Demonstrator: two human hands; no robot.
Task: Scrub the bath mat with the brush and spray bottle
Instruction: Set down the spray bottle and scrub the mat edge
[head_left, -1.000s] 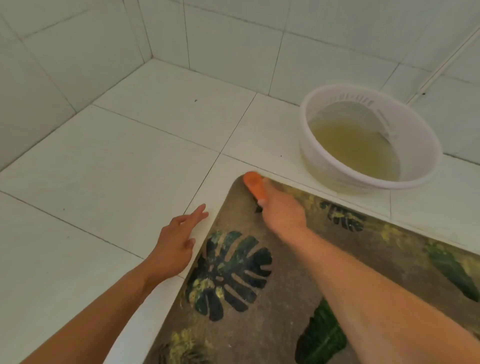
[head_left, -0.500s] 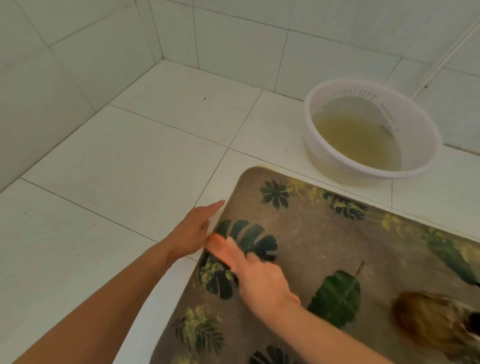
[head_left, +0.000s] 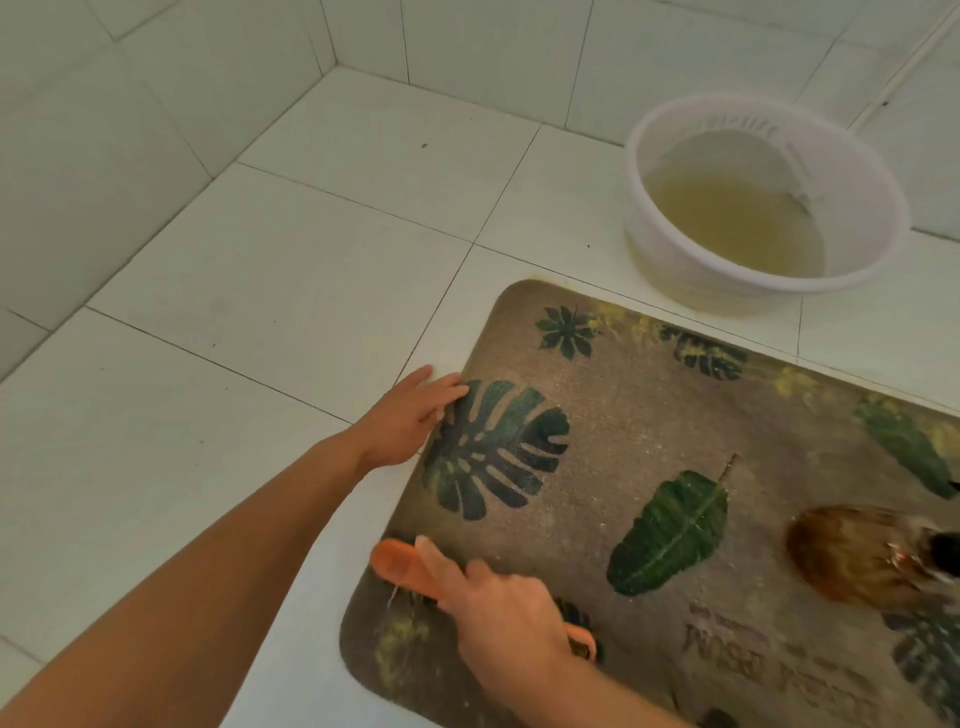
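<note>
1. Your right hand (head_left: 498, 618) is gripping the orange brush (head_left: 395, 558), fingers curled over it, at the lower-left corner of the bath mat (head_left: 649, 441) (bristles hidden underneath).
2. Your left hand (head_left: 405, 421) is lying flat, fingers straight, on the mat's left edge.
3. A brown blur (head_left: 857, 556) is running off the frame's right edge, unreadable.

Soft even light — blurred right edge
</note>
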